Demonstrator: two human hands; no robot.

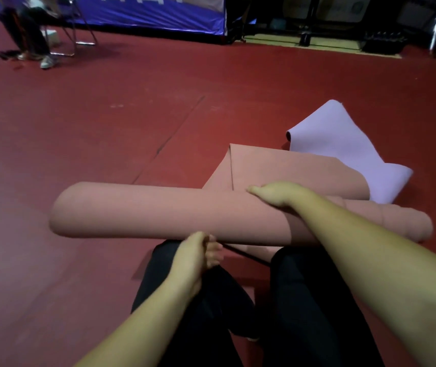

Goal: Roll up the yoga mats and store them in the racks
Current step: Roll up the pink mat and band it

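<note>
A pink yoga mat (137, 210), rolled into a long tube, lies crosswise over my knees, with its loose end (269, 168) spread flat on the floor beyond. My right hand (277, 194) lies over the top of the roll, fingers curled round it. My left hand (198, 250) is at the near underside of the roll, fingers curled, pinching a thin black strap (246, 256) that runs to the right. A lilac mat (344, 149), partly unrolled and rumpled, lies on the floor behind the pink one.
Red sports flooring (92, 128) stretches all round. A seated person's legs and a metal chair (39, 35) are at the far left. A blue banner (153, 14) lines the back. Dark equipment and racks (344, 27) stand at the far right.
</note>
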